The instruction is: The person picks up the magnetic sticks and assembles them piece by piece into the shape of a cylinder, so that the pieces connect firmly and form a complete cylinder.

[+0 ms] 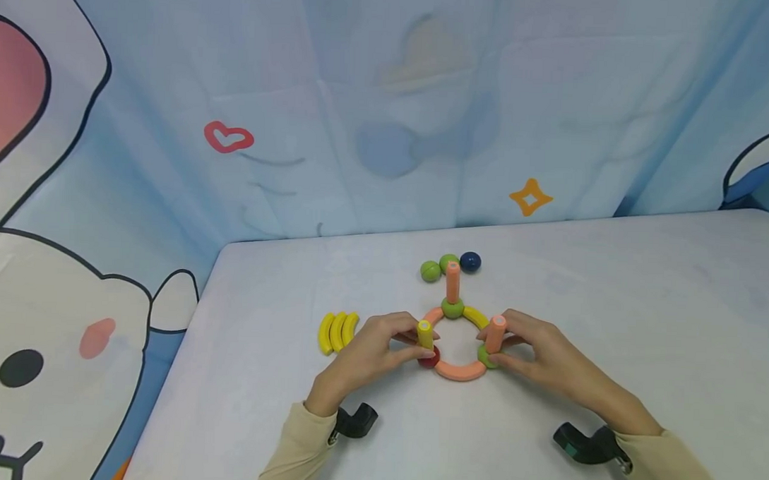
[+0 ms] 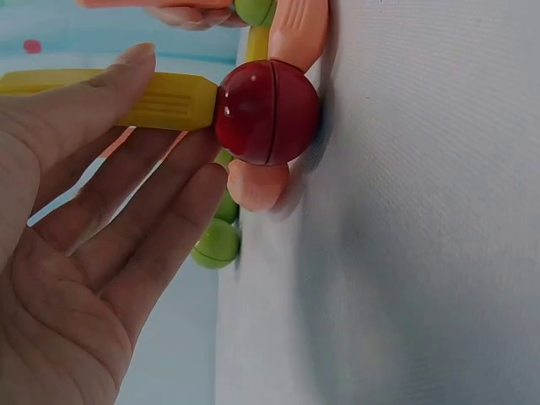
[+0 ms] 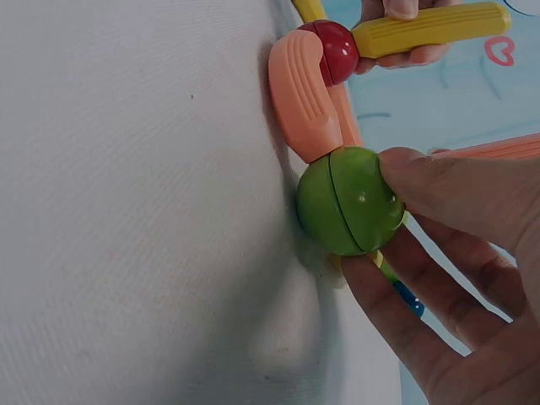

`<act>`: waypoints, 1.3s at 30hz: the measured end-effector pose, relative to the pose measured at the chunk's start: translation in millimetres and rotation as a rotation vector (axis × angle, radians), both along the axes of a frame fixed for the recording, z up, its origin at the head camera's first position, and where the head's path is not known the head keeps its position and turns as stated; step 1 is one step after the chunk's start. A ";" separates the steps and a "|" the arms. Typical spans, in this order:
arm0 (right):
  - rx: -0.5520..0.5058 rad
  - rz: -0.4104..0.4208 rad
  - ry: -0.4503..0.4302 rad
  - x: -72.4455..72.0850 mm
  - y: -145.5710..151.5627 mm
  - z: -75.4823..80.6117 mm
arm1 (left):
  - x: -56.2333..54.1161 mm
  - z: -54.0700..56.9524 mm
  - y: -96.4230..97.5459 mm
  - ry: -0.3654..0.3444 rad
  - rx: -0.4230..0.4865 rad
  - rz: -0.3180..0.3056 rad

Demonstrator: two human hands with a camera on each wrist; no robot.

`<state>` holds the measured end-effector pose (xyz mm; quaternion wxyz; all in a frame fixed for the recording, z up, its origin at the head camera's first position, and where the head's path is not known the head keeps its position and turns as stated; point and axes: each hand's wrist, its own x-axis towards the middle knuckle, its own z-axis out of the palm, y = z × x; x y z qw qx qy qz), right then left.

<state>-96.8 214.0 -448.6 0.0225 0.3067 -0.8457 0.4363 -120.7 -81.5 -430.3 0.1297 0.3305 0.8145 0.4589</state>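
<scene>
A ring of curved sticks and balls lies on the table, with upright sticks on its balls. My left hand (image 1: 377, 349) pinches the upright yellow stick (image 2: 181, 101), which stands in the red ball (image 2: 268, 112). On the ring's other side, my right hand (image 1: 542, 351) holds the green ball (image 3: 350, 202) between thumb and fingers; an upright salmon stick (image 1: 496, 333) rises from it. A curved salmon stick (image 1: 460, 371) links these two balls at the front. The ring's far green ball (image 1: 453, 309) carries another upright salmon stick (image 1: 453, 281), touched by neither hand.
Behind the ring sit two loose green balls (image 1: 431, 271) and a dark blue ball (image 1: 470, 262). Several curved yellow sticks (image 1: 337, 331) lie side by side left of my left hand. A patterned blue curtain (image 1: 363, 112) hangs behind the white table (image 1: 643, 312).
</scene>
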 end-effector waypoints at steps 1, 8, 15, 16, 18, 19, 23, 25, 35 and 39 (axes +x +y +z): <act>0.002 -0.005 0.004 0.3 -0.1 0.0 | 0.4 -0.2 -0.3 -0.004 0.001 0.002; 0.000 -0.022 0.010 1.4 -0.8 0.2 | 1.5 -3.8 -0.9 0.006 0.018 0.004; 0.022 -0.008 0.012 0.2 1.8 1.1 | 1.1 -11.5 -0.2 0.064 0.048 -0.015; 0.032 -0.008 0.018 -0.1 3.4 1.4 | 1.2 -12.4 -0.1 0.072 0.051 -0.019; 0.058 -0.015 0.011 -0.6 8.8 2.5 | 1.8 -13.7 -0.8 0.079 0.044 -0.022; 0.073 -0.021 0.012 -1.0 12.1 3.2 | 2.1 -13.9 -1.5 0.077 0.037 -0.022; 0.101 -0.057 0.002 -5.3 27.9 6.2 | 4.0 -9.5 -7.3 0.051 -0.008 -0.005; 0.095 -0.080 0.001 -10.2 34.6 7.3 | 3.5 -6.3 -10.3 0.029 -0.026 0.011; 0.098 -0.176 -0.082 -61.9 28.9 13.4 | -20.8 -13.0 10.1 -0.115 -0.071 0.241; 0.120 -0.142 -0.132 -88.8 13.7 17.9 | -30.2 -16.5 23.1 -0.137 -0.103 0.254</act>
